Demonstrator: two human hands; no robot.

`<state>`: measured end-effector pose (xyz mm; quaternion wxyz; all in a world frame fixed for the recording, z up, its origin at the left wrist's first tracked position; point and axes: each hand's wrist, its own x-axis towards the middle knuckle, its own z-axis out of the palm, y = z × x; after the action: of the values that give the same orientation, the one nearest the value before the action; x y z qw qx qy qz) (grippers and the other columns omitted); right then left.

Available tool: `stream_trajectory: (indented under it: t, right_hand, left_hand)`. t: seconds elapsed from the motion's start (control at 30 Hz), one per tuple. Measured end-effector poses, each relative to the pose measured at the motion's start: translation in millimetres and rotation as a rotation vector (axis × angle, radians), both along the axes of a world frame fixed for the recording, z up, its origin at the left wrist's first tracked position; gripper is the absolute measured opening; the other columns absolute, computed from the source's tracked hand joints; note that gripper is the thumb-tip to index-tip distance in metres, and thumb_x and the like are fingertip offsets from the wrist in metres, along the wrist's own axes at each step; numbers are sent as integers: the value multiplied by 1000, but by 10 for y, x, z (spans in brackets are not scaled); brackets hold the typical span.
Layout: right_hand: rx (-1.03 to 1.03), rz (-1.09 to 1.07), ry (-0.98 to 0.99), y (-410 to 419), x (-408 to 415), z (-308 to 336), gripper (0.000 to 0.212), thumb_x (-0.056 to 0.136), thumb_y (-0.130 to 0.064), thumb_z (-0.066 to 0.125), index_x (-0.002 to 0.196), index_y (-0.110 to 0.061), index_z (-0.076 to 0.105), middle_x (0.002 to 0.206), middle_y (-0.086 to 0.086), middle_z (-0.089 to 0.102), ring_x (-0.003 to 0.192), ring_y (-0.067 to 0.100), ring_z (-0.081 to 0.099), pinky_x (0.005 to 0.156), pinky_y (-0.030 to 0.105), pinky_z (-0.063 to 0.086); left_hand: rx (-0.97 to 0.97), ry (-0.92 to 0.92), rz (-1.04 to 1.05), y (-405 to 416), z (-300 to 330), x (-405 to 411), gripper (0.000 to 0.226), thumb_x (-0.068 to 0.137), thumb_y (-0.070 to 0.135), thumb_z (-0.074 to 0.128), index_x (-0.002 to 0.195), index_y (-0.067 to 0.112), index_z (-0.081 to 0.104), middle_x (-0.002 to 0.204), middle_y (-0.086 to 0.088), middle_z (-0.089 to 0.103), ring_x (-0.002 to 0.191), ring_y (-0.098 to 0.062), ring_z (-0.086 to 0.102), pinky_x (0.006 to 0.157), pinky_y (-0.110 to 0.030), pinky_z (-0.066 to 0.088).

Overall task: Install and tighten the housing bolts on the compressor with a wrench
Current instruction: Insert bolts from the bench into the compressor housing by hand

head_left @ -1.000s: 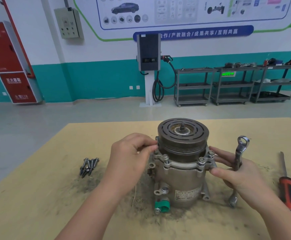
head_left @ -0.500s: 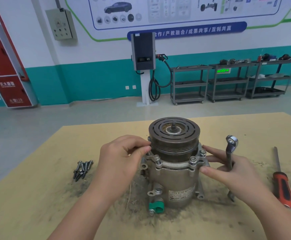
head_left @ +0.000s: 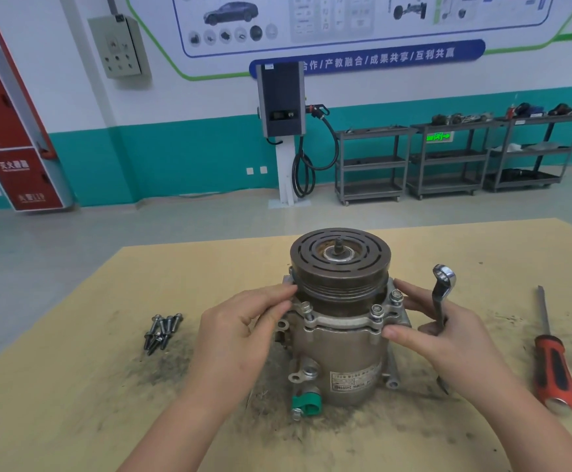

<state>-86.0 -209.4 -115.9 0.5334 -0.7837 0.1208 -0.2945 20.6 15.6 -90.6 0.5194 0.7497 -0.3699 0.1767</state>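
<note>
A metal compressor [head_left: 340, 362] stands upright on the wooden table [head_left: 73, 386], its dark pulley on top. Bolt heads [head_left: 376, 310] stick up from its housing flange. My left hand [head_left: 240, 338] is at the flange's left side, fingertips pinching at a spot under the pulley rim; what they pinch is hidden. My right hand [head_left: 448, 338] holds a silver wrench [head_left: 442, 294] upright between palm and fingers, while its thumb and fingertips touch the flange's right side. Several loose bolts [head_left: 162, 330] lie in a pile left of the compressor.
A red-handled screwdriver [head_left: 553, 369] lies on the table at the right. Dark grit covers the table around the compressor. Beyond the table, an open floor leads to a charging post [head_left: 282, 131] and grey shelf carts [head_left: 458, 158] along the wall.
The view has drifted slightly. Both hands stay at the flange, and my left fingers have shifted a little at the pulley rim. The wrench remains in my right hand.
</note>
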Motion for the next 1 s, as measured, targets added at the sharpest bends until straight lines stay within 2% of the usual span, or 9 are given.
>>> stream_trajectory:
  t: [0.07,0.13,0.3,0.53,0.7,0.77,0.8,0.87,1.0]
  right_hand:
    - [61,14,12,6,17,-22,68,49,-43,82,113,-44,58,89,-45,62,54,30,49,55,6,44]
    - [112,24,-2,-1,28,-52,64,52,-34,82,111,-43,59,92,-44,62,89,51,61,59,3,47]
    - [156,68,-34,-26,49,-51,67,47,-33,79,111,-38,60,95,-35,66,68,-6,67,60,0,43]
    - [186,54,-25,-27,53,-39,66,50,-26,79,113,-34,61,90,-35,67,95,6,56,57,2,44]
    - [171,42,-22,-8,33,-21,66,50,-28,78,114,-33,62,91,-37,65,67,5,65,57,1,42]
    - [153,34,-19,-3,30,-16,70,51,-28,78,120,-29,62,91,-36,66,85,20,70,56,2,43]
    - [148,34,-23,-8,31,-17,71,51,-28,78,121,-28,62,93,-33,68,59,4,35,55,2,43]
    - [150,34,-30,-8,34,-15,72,51,-27,77,121,-26,62,103,-20,70,38,3,41,52,4,42]
    - [169,37,-26,6,30,-1,71,52,-26,77,121,-26,60,109,-15,68,40,1,40,52,4,43]
  left_hand:
    - [36,9,-8,52,-105,35,30,92,28,61,114,47,66,119,34,62,111,12,56,93,-3,39]
    - [102,42,109,169,-256,210,27,96,25,56,115,42,65,120,26,60,112,3,57,95,-12,42]
    - [512,388,704,785,-466,941,31,92,14,65,121,4,62,118,-23,54,115,-42,50,98,-40,38]
    - [650,550,672,985,-551,1189,62,83,39,76,126,3,50,120,-22,56,109,-38,55,89,-37,43]
    - [636,546,718,886,-547,1203,40,87,27,72,111,1,53,112,-24,57,103,-39,56,86,-39,44]
    - [670,519,721,859,-558,1169,35,87,22,69,111,1,54,108,-23,56,101,-39,56,84,-40,45]
    - [683,497,715,849,-565,1140,33,87,20,67,112,2,55,106,-21,54,98,-38,56,81,-38,44]
    - [697,452,676,831,-590,1072,28,88,18,66,112,6,57,99,-14,51,86,-31,53,73,-33,39]
    - [745,365,617,798,-630,1010,19,90,19,65,108,14,66,97,-6,48,80,-20,47,69,-26,34]
